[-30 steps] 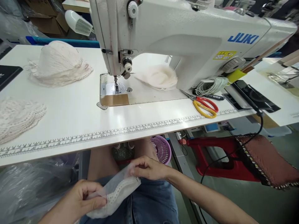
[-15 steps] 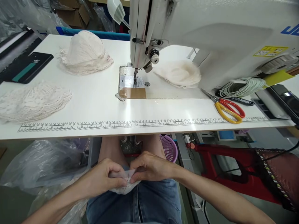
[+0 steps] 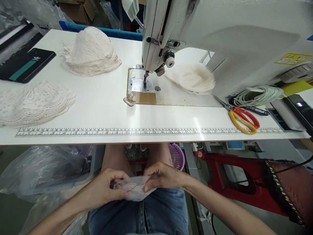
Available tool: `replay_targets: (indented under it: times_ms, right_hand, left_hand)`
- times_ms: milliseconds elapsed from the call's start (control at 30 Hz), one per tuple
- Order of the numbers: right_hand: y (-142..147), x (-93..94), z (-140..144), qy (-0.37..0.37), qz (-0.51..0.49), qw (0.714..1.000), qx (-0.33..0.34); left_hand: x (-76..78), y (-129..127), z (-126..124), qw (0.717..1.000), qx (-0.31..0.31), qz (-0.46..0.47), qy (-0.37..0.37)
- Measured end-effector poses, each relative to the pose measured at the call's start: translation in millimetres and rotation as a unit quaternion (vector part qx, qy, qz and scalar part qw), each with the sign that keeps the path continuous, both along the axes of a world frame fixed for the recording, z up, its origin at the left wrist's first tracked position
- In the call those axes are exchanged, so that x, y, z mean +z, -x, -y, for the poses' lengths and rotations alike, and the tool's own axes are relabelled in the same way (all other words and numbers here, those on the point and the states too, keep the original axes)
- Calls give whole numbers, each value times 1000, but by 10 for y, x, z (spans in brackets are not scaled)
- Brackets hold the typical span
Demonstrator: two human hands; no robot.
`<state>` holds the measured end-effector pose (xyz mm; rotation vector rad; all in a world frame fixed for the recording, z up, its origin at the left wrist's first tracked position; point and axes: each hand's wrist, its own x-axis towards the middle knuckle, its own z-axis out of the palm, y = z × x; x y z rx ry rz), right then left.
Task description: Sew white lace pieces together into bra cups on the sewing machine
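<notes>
Below table edge (image 3: pixel 156 138) | left hand (image 3: pixel 105 189), right hand (image 3: pixel 162 178) grip lace piece (image 3: pixel 133 191) | scissors (image 3: pixel 241 117) well apart

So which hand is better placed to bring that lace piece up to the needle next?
Probably the right hand. Both hands pinch the lace piece over the lap, but the right sits almost directly below the needle, while the left hand is further off to the side.
</notes>
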<state>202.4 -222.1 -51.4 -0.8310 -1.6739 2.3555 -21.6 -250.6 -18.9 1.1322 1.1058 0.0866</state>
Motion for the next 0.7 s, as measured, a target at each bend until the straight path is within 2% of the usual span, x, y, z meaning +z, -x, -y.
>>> replay_targets:
  times_ms: [233,467,600,700]
  right_hand:
    - [-9,-47,49,-15,-24,999,-23]
    - [-17,-50,70,17,-36,999,-22]
    - [-18,-25,86,4,-48,998,-41]
    - [-44,-11,97,24,-48,997,-53]
  left_hand:
    - [-67,-8,36,1000,20,-17,-6]
    - [-65,-62,50,998,52,-8,42]
    - [-58,-70,62,998,48,-3,36]
    - [-47,-48,81,998,51,-16,30]
